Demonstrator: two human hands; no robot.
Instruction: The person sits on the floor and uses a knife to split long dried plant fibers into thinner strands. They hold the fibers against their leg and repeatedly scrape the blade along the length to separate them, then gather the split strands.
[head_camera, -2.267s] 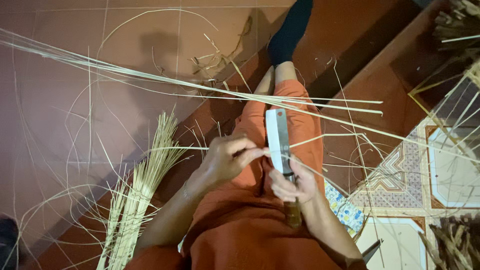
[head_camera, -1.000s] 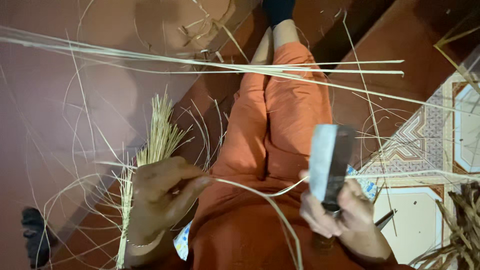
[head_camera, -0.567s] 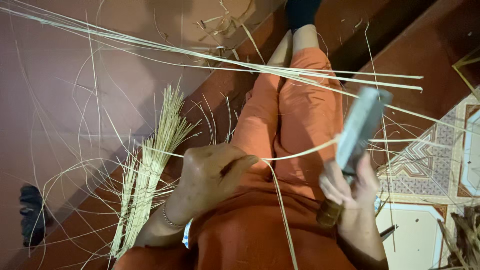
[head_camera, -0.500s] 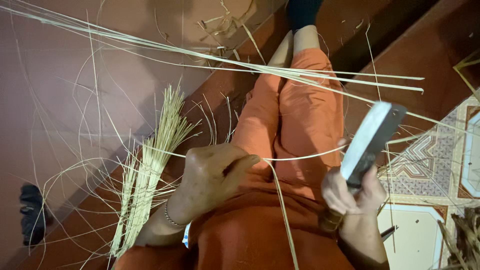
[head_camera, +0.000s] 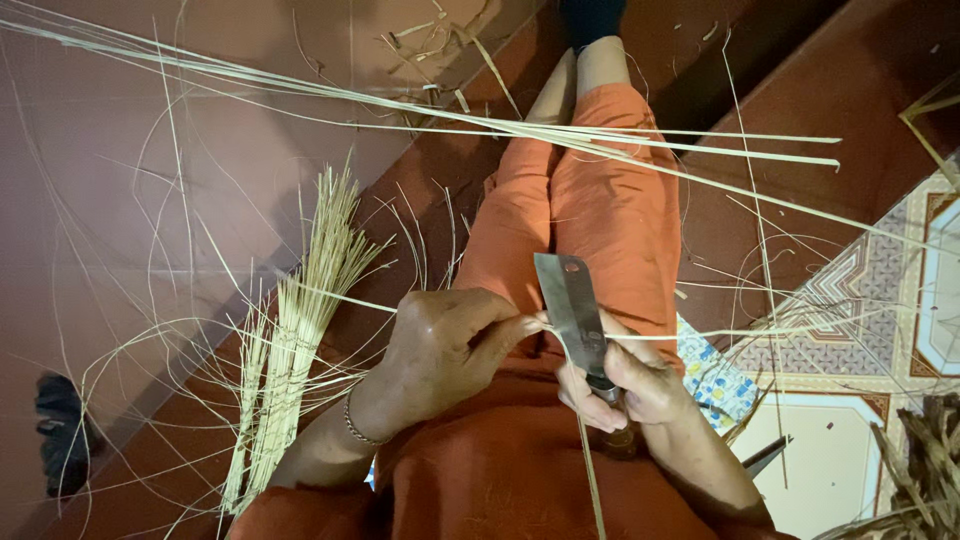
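A red-brown floor (head_camera: 150, 200) carries everything, giving way to patterned tiles (head_camera: 880, 300) at its right edge. The person sits on it in orange trousers (head_camera: 600, 200), legs stretched toward the top edge. Long pale split strips (head_camera: 500, 125) run from the top-left corner across the knees to the right edge. A bundle of fine straw-coloured fibres (head_camera: 290, 350) lies fanned out left of the legs, with loose curls of shavings around it.

Over the lap, the right hand (head_camera: 630, 385) is wrapped fast around the handle of a broad flat-bladed knife (head_camera: 570, 310), blade pointing up and away. The left hand (head_camera: 440, 350), wearing a thin bracelet (head_camera: 352, 432), pinches a thin strip (head_camera: 700, 335) between thumb and fingertips just beside the blade; the strip runs across the blade's face and on rightward.
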